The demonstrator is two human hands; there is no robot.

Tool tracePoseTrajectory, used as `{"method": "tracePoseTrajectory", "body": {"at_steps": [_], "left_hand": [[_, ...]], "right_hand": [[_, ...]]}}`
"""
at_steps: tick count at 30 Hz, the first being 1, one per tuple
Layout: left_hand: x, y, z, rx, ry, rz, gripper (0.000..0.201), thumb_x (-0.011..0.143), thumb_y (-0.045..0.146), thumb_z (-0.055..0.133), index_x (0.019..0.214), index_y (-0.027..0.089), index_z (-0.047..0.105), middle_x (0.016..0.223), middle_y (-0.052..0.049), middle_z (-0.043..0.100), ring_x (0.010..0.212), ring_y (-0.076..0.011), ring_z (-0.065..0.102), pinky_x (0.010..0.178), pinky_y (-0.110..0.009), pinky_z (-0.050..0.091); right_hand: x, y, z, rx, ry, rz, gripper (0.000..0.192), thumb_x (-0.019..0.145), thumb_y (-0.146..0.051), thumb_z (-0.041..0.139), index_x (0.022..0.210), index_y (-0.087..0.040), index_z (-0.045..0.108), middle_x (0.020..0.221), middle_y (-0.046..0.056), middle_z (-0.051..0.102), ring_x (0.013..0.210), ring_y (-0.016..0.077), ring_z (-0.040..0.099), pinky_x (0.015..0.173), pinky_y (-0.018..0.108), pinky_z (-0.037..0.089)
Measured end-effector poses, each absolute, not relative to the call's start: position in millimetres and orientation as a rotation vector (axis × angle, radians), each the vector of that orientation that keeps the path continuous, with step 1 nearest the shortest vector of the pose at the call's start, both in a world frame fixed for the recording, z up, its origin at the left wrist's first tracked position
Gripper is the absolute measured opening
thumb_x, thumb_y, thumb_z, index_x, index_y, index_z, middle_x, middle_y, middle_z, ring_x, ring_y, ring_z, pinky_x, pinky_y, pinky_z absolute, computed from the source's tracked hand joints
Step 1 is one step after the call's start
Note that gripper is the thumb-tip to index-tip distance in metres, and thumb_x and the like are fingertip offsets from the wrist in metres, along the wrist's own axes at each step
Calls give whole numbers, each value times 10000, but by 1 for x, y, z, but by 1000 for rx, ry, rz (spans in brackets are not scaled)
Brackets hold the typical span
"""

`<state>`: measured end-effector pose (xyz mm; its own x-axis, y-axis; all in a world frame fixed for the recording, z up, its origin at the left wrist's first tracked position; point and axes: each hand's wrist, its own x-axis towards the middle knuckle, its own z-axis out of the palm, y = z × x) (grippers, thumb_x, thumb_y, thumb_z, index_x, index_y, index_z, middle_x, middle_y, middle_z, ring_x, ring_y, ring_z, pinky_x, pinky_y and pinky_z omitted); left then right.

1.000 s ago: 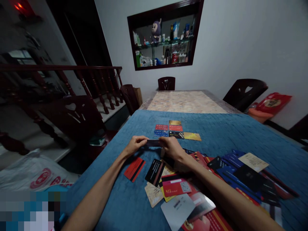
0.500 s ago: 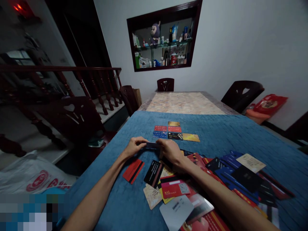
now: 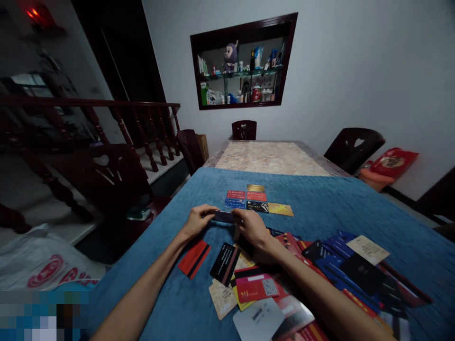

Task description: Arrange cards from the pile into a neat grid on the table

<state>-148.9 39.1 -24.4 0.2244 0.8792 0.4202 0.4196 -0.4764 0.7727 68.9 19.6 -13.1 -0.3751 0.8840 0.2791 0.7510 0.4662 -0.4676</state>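
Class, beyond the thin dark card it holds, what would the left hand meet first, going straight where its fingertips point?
Probably the bare right hand, holding the other end of the thin dark card; depth is unclear.

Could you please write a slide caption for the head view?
Left hand and right hand hold a card over blue cloth, near other cards.

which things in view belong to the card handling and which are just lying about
Likely in the job:
held card, pinched by left hand and right hand
rows of cards beyond
loose cards nearer the person

Seemingly lying about:
plush toy
red bag
white bag
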Motion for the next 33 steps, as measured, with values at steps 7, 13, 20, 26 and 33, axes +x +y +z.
{"method": "tracePoseTrajectory", "body": {"at_steps": [7,13,20,26,33], "left_hand": [[-134,62,-9,1953,1218,1353,231,740,139,628,929,162,759,907,-52,755,810,-177,686,754,-264,540],[-108,102,14,2009,1304,1403,214,734,107,636,900,159,761,855,-37,755,751,-161,671,724,-250,538],[-82,155,13,1972,1407,1354,266,733,91,611,957,127,750,722,-15,705,653,-130,617,691,-231,506],[-73,188,3,1978,1506,1321,312,709,99,609,1003,135,707,607,35,602,585,-113,563,648,-215,466],[-72,212,-13,1963,1603,1234,240,688,106,616,910,153,695,599,43,582,607,-117,555,666,-216,452]], "right_hand": [[76,38,3,-1287,-2108,245,402,837,-106,514,1209,-242,584,918,42,734,785,184,671,671,238,417],[93,83,17,-1282,-2065,136,371,811,-106,516,1142,-238,621,811,19,702,719,166,626,629,228,387],[106,141,11,-1360,-1945,236,277,857,-228,545,1121,-217,625,831,25,703,737,162,632,689,243,441],[105,167,4,-1479,-1976,169,301,861,-238,558,1160,-230,586,813,7,693,715,150,610,672,229,415],[103,191,-9,-1594,-2012,142,271,870,-254,566,1132,-229,631,871,37,718,792,177,626,681,242,398]]}}
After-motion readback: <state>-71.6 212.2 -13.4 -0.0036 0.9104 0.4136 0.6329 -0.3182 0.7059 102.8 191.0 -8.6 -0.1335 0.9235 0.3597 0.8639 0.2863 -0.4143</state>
